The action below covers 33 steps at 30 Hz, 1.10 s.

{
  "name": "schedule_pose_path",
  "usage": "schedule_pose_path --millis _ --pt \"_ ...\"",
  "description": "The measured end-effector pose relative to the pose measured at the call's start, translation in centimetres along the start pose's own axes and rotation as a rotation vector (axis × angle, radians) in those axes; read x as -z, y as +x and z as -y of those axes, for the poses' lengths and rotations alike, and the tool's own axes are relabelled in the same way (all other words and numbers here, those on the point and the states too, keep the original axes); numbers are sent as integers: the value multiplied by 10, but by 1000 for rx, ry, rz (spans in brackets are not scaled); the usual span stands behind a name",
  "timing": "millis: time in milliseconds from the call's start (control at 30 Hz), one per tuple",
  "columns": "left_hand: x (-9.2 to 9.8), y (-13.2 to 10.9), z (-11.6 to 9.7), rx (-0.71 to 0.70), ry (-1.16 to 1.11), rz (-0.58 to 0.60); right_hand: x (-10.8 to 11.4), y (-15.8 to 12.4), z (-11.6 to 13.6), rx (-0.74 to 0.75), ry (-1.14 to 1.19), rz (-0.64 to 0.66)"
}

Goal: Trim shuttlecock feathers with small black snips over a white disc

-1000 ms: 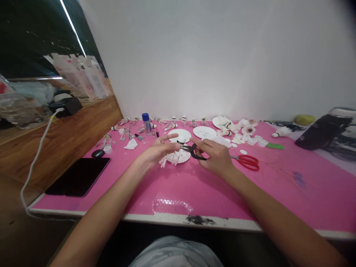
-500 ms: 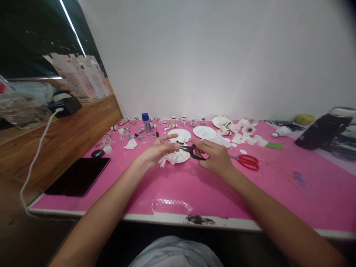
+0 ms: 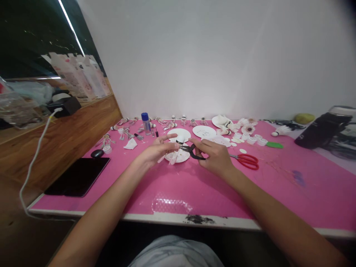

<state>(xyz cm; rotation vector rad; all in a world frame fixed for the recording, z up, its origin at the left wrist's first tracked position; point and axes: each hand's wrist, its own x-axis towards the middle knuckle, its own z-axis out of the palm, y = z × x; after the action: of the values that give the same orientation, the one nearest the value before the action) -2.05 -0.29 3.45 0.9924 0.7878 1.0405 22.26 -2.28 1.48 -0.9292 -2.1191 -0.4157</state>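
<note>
My left hand (image 3: 158,149) is closed on a shuttlecock (image 3: 180,139), its pale base up and its feather ends hanging below. In my right hand (image 3: 213,155) is a pair of black-handled pliers (image 3: 191,149), whose narrow jaws point left and meet the shuttlecock just under its dark band. Whether the jaws grip anything there I cannot tell. Beneath the shuttlecock lies a white paper disc (image 3: 183,156) with small bits on it, and another white disc (image 3: 178,132) is behind it.
Red-handled scissors (image 3: 247,161) lie right of my right hand. Several stripped shuttlecocks stand along the wall. A blue-capped bottle (image 3: 145,124) stands at left, near a black tablet (image 3: 78,177). Small white cups (image 3: 251,140) and a dark flask (image 3: 322,129) are at right.
The feather ends under the shuttlecock have shifted slightly. Both hands and the pliers keep nearly the same place.
</note>
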Motion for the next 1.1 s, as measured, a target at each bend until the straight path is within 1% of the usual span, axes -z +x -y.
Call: schedule_pose_path --millis 133,267,500,667,867,1100 --pt "1 0 0 -4 -8 4 1 0 0 16 -30 -10" --pt "1 1 0 -14 -22 8 3 2 1 17 -43 -48" --pt "2 3 1 -81 -39 23 2 4 3 -61 31 -112" --pt "1 2 2 -85 -49 59 -2 2 5 -59 50 -92" --pt "3 2 3 -77 -44 69 -3 1 5 -36 39 -107" --pt "3 2 5 -73 -46 60 0 2 3 -9 10 -75"
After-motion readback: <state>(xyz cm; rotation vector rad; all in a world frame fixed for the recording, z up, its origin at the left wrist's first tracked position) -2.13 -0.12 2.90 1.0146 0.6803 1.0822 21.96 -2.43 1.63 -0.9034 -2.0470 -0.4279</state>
